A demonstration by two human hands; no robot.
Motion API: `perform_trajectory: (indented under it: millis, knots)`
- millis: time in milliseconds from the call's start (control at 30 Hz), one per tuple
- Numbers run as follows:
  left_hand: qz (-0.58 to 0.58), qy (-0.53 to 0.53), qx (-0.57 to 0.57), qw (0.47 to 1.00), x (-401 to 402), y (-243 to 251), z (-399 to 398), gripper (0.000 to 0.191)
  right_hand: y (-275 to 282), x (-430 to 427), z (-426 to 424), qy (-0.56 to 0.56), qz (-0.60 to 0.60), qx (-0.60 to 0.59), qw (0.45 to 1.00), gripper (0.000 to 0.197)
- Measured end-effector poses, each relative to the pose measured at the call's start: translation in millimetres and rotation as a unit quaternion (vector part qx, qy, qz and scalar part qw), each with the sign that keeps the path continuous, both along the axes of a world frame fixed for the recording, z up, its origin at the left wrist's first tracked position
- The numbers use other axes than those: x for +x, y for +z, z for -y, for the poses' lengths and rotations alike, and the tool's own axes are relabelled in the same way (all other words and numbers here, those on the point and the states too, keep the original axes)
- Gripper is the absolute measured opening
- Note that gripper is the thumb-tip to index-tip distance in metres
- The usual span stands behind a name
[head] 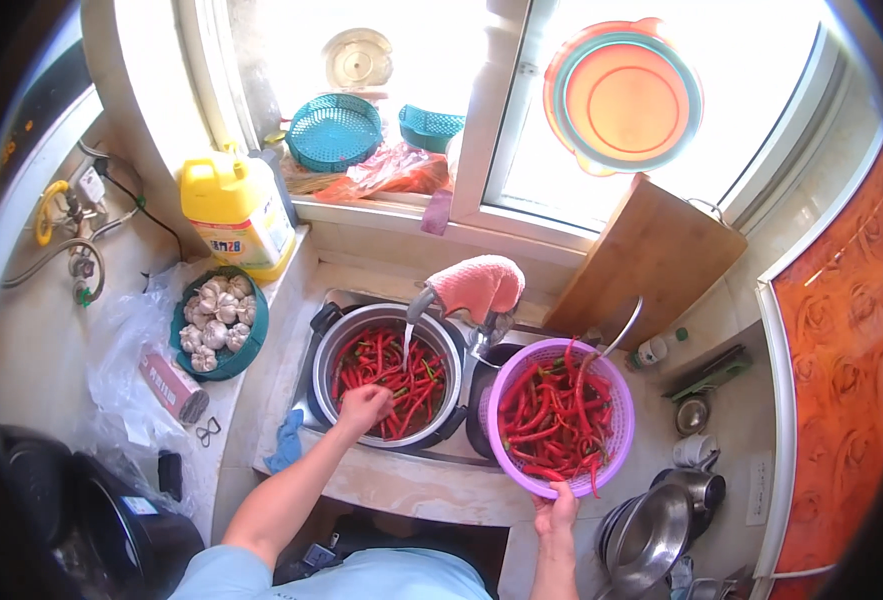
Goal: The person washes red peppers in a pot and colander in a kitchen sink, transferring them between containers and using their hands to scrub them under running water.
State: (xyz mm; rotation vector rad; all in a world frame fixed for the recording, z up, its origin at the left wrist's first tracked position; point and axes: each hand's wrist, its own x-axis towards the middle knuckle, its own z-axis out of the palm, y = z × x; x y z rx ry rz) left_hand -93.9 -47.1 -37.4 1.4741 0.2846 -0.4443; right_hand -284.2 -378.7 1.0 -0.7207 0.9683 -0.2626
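Observation:
My left hand (367, 409) is over the near side of a metal pot (323, 397) set in the sink, its fingers curled. Whether it pinches anything is hidden. Red chili peppers (420, 375) fill the pot, and water runs onto them from the faucet (420, 306). A pink cloth (479, 281) is draped over the faucet. To the right, a purple plastic basket (631, 420) holds more red chilies (554, 420). My right hand (556, 510) grips the basket's near rim, the thumb on top.
On the left ledge are a green basket of garlic (216, 330), a yellow detergent jug (235, 210) and a plastic bag (122, 382). A blue cloth (286, 442) lies at the counter edge. A wooden cutting board (651, 262) leans behind the purple basket; metal bowls (651, 532) stand at lower right.

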Motion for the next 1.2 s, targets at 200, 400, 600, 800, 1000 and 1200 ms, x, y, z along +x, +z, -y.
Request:
perform_trajectory:
  millis: [200,400,600,800,1000,1200]
  knots:
    - [-0.054,0.031,-0.100,0.993,68.1,-6.0,48.4,0.019,16.3,-36.0,-17.6,-0.013,-0.020,-0.028,0.999,0.034]
    - [-0.078,-0.018,-0.230,0.970,78.7,27.5,63.0,0.024,51.8,-38.8,-57.7,0.066,-0.025,-0.098,0.993,0.033]
    - [-0.019,-0.134,-0.060,0.989,44.8,74.4,26.9,0.027,73.2,-36.7,-86.5,0.136,-0.006,-0.043,0.990,0.034]
    - [0.072,-0.086,0.094,0.989,14.1,145.8,-34.9,0.027,81.1,-30.9,-111.2,0.295,-0.031,0.073,0.952,0.032]
    - [0.072,0.020,0.046,0.996,11.5,191.5,-99.0,0.035,24.5,24.1,-162.8,0.390,-0.031,0.276,0.878,0.010]
    - [0.108,-0.019,0.245,0.963,54.1,219.2,-66.1,0.042,-21.3,88.8,-212.0,0.350,0.000,0.109,0.931,0.011]
